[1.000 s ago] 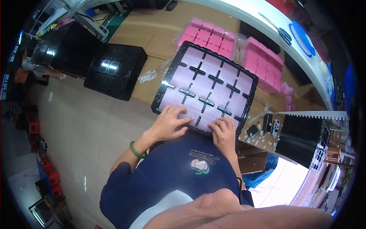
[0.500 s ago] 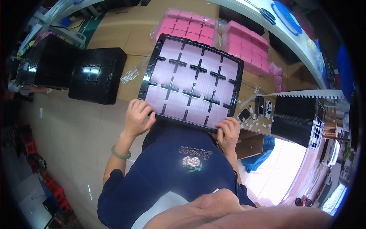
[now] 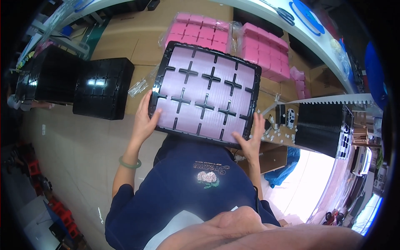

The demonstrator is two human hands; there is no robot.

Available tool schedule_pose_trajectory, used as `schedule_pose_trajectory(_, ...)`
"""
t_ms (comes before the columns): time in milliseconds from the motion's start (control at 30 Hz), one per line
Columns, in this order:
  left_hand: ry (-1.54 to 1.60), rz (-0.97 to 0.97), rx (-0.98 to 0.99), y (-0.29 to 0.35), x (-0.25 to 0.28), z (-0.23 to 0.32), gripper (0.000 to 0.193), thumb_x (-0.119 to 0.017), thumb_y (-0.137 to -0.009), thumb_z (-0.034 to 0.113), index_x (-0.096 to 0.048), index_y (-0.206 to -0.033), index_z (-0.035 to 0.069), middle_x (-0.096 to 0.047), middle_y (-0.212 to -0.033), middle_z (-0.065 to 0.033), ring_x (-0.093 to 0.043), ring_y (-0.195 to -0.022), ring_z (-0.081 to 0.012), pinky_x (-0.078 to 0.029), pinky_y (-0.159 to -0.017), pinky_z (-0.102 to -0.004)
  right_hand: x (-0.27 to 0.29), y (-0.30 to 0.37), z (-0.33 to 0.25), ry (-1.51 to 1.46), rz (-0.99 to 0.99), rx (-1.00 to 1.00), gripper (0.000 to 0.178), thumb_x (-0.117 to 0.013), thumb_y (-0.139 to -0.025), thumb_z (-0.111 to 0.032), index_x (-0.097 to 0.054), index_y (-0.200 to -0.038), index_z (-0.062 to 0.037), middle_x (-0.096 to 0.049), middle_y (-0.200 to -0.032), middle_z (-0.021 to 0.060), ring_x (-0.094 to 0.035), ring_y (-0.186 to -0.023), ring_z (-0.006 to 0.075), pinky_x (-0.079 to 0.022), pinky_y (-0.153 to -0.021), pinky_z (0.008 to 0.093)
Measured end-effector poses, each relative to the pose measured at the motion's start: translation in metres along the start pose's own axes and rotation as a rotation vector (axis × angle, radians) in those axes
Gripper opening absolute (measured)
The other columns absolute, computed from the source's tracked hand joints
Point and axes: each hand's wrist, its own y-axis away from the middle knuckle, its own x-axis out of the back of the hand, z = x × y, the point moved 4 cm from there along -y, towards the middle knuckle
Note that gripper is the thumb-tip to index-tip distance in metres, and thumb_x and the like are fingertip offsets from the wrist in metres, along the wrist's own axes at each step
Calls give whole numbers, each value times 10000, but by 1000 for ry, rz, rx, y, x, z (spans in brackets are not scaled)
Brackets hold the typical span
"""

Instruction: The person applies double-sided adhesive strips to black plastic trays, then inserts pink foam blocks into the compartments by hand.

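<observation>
A black plastic tray (image 3: 215,78) sits in front of me, tilted a little, with cross-shaped ribs dividing its inside. Pale purple sheet pieces (image 3: 200,89) fill the spaces between the ribs. My left hand (image 3: 146,121) holds the tray's left edge, thumb near the rim and fingers stretched along the outer side. At the near right corner my right hand (image 3: 251,139) holds the tray too, its thumb over the purple sheet and its fingers up along the outer side. The undersides of the fingers are hidden.
Two bagged stacks of pink foam (image 3: 199,31) and pink foam (image 3: 266,50) stand behind the tray. Black trays (image 3: 102,87) are piled at the left, and another black stack (image 3: 320,129) stands right. A toy car (image 3: 290,118) lies among white scraps. Scissors (image 3: 283,15) rest on the shelf.
Both hands have shifted from the tray's near edge to its sides, the fingers now stretched along them. The tray appears slightly lower and further left in view.
</observation>
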Motion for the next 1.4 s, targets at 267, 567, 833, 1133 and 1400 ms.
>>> schedule_pose_trajectory(267,-148,159,-154,-116,-17,-9,788,-712,-870,417,-398,-1447,-19,-424,-1466,-265,-405,-1369,-411,-336,-1128,-455,12,-129,13,-92,262,50,928,-843,-754,-352,-367,-1503,-81,-341,-1534,214,-282,-1441,376,-221,-1180,487)
schedule_pose_trajectory(567,-144,-61,-46,-247,-50,-34,1049,-836,-694,498,-364,-1492,6,-351,-1516,-294,-348,-1412,-429,-310,-1161,-458,-18,-242,55,-17,122,-222,1179,-856,-597,-605,-351,-1518,-68,-449,-1450,266,-408,-1366,400,-317,-1129,488)
schedule_pose_trajectory(833,52,-199,-99,-248,-42,-43,946,-821,-732,428,-406,-1466,0,-384,-1514,-269,-371,-1414,-391,-310,-1169,-416,-22,-238,66,-456,-1,-254,1125,-913,-625,-375,-334,-1493,45,-511,-1390,267,-520,-1276,328,-402,-1085,385)
schedule_pose_trajectory(1133,-1,-229,-157,-242,-43,-39,991,-817,-745,420,-335,-1515,24,-261,-1576,-276,-244,-1473,-405,-223,-1205,-445,-24,-232,80,-305,116,-184,1042,-893,-641,-402,-401,-1487,-44,-573,-1331,247,-550,-1244,373,-409,-1070,432)
schedule_pose_trajectory(1400,-22,-57,-176,-238,-49,-38,924,-819,-741,401,-406,-1464,0,-368,-1514,-283,-338,-1423,-416,-284,-1176,-457,-40,-227,67,-233,59,6,1030,-863,-663,-471,-406,-1485,-53,-549,-1367,242,-536,-1258,369,-395,-1072,447)
